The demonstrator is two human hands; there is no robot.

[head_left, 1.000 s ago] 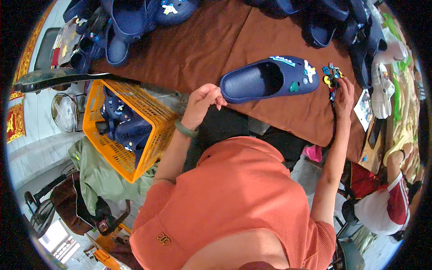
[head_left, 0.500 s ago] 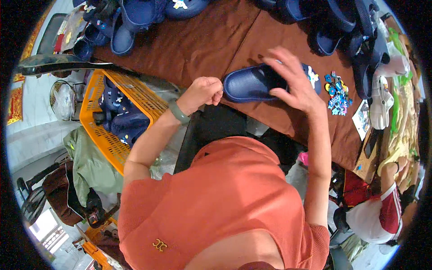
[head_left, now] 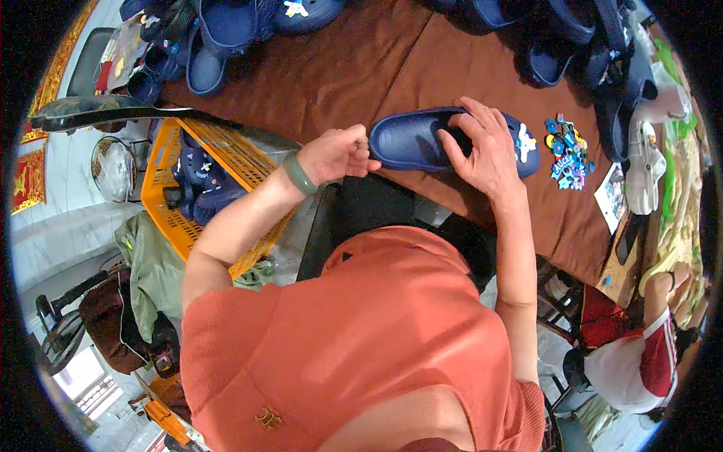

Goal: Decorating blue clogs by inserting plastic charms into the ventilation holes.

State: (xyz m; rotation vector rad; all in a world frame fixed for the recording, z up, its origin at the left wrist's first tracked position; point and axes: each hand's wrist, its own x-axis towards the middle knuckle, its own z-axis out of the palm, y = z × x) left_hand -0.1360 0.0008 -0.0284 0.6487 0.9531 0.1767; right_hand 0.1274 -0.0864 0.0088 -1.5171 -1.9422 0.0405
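A navy clog (head_left: 403, 143) lies sideways on the brown cloth, heel to the left, with a white figure charm (head_left: 525, 142) on its toe. My right hand (head_left: 483, 151) lies over the clog's upper, its thumb at the foot opening and its fingers bent over the far side, gripping it. By the heel is my left hand (head_left: 339, 157), a green bangle (head_left: 300, 175) on its wrist. Its fingers are curled in close to the heel's edge; whatever they pinch, if anything, is hidden. Right of the toe sits a pile of small colourful shoe charms (head_left: 566, 154).
More navy clogs (head_left: 226, 26) crowd the far left, and others (head_left: 546, 64) the far right. An orange crate (head_left: 169, 218) holding navy clogs stands at left. A white clog (head_left: 644, 173) and a printed card (head_left: 610, 197) lie at right. Another person's arm (head_left: 655, 297) reaches in at lower right.
My right hand has come down from above the clog onto its upper. My left hand has shifted slightly left, with its curled fingers turned more into view. The clog has barely moved.
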